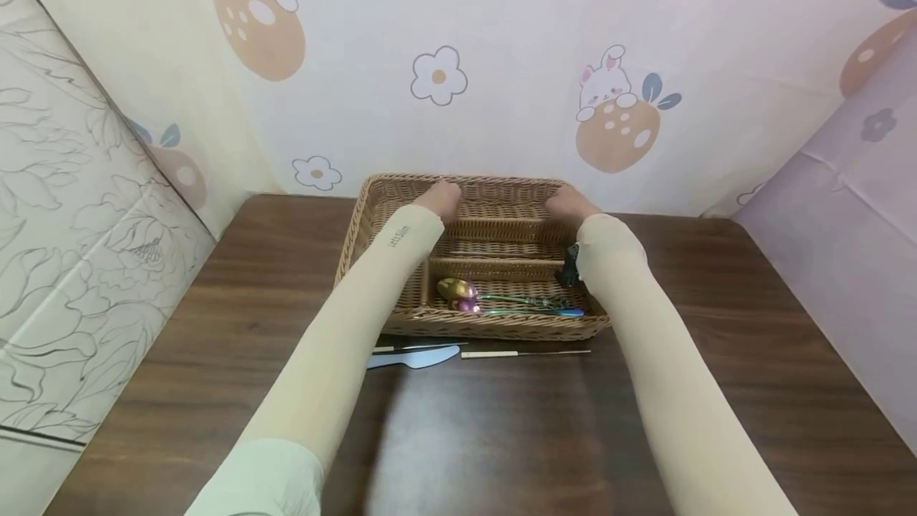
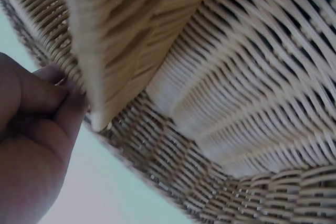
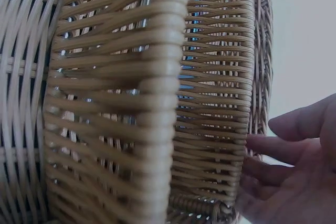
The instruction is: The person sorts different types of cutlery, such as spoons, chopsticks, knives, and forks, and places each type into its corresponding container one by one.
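A woven wicker basket with divided compartments stands at the back of the table. My left hand is at its far rim; in the left wrist view, thumb and fingers pinch the wicker edge. Toward the far right corner is my right hand. In the right wrist view its thumb stands apart from the fairly straight fingers, whose tips are right at the basket wall. Shiny gold and purple spoons with greenish, thin handles lie in the front compartment. The right forearm partly covers the basket's right end.
Along the basket's front lie a pale-bladed knife, a thin dark-handled utensil and a slim utensil with a white handle. A patterned wall covering rises right behind the brown wooden table. A black wrist camera overlaps the basket.
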A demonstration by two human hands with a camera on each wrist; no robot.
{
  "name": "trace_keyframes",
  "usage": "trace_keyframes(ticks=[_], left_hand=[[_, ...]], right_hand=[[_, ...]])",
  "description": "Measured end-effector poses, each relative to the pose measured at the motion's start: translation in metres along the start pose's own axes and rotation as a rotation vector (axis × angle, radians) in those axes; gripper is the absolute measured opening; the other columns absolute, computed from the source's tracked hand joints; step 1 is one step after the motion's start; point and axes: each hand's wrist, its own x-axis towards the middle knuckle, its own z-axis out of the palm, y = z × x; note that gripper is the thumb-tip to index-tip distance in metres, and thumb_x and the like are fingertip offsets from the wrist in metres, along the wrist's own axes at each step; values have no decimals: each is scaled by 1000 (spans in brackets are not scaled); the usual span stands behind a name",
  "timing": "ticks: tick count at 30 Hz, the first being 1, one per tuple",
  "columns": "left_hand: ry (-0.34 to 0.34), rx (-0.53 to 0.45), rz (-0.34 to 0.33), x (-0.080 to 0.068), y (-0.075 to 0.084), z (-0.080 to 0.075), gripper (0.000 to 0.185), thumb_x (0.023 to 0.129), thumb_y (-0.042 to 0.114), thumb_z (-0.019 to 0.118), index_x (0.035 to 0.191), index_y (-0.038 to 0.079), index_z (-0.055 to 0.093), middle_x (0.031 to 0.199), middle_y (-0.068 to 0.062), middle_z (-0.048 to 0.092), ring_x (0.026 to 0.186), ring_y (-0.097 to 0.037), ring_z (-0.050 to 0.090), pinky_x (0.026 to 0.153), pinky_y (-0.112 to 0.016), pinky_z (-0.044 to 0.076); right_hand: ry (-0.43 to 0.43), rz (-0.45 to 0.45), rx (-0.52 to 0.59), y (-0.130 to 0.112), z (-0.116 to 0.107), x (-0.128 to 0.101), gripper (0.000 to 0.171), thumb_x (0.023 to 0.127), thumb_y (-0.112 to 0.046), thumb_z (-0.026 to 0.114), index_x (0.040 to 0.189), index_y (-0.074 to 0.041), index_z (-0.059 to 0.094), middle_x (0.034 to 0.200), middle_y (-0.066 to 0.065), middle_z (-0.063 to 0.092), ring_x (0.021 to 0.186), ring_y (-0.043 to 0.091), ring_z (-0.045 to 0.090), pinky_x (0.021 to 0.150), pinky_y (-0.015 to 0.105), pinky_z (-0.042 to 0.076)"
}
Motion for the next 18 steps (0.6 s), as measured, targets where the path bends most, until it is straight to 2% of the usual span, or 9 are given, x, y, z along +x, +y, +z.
trace_keyframes(ticks=[1, 3, 4, 6, 7, 10, 14, 18], left_hand=[[17, -24, 7, -2, -2, -2, 24, 94, -7, 48, 113, -3, 61, 109, -17, 62, 91, -24, 59, 74, -32, 45], [40, -77, 33, -7, -6, -5, 19, 93, -5, 53, 109, -4, 63, 107, -17, 62, 89, -24, 58, 76, -32, 47], [49, -116, 48, -11, -7, -6, 21, 91, -6, 55, 110, -5, 63, 109, -17, 62, 92, -25, 58, 79, -33, 48], [73, -151, 87, -19, -9, -9, 27, 89, -9, 55, 114, -4, 63, 116, -17, 62, 103, -26, 58, 89, -35, 48], [84, -174, 104, -24, -11, -11, 32, 89, -9, 54, 120, -4, 61, 122, -18, 60, 111, -29, 56, 94, -37, 46], [105, -230, 146, -43, -12, -16, 37, 89, -12, 46, 122, -4, 60, 125, -18, 59, 117, -31, 54, 99, -37, 43], [150, -201, 208, -69, -10, -22, 30, 94, -3, 45, 118, -3, 63, 121, -16, 62, 113, -28, 57, 97, -36, 45], [214, -116, 277, -94, -7, -26, 25, 95, 2, 50, 113, 0, 66, 115, -13, 65, 108, -26, 60, 93, -36, 47]], right_hand=[[16, -2, -1, 0, 0, 1, 26, 93, -5, 33, 76, 3, 51, 69, 13, 48, 57, 19, 45, 61, 34, 42], [39, -26, -19, -2, -1, -2, 29, 94, -6, 37, 102, 13, 57, 94, 27, 58, 80, 33, 57, 76, 44, 48], [61, -37, -31, -3, 0, -6, 34, 95, -8, 38, 116, 14, 53, 110, 31, 56, 95, 39, 56, 85, 48, 46], [99, -59, -24, -7, 0, -13, 43, 97, -10, 41, 133, 14, 43, 134, 32, 43, 116, 44, 48, 95, 53, 41], [122, -66, -14, -9, 0, -15, 41, 97, -10, 43, 131, 12, 47, 132, 31, 46, 113, 42, 50, 94, 52, 42], [179, -104, 5, -15, 0, -23, 35, 96, -10, 48, 124, 9, 55, 127, 28, 53, 110, 39, 53, 92, 50, 44], [215, -157, 8, -22, 1, -36, 29, 95, -11, 53, 117, 6, 62, 123, 25, 58, 113, 37, 54, 94, 49, 44], [207, -196, 6, -28, 3, -50, 28, 95, -11, 55, 117, 5, 62, 120, 23, 60, 110, 36, 55, 92, 49, 45]])
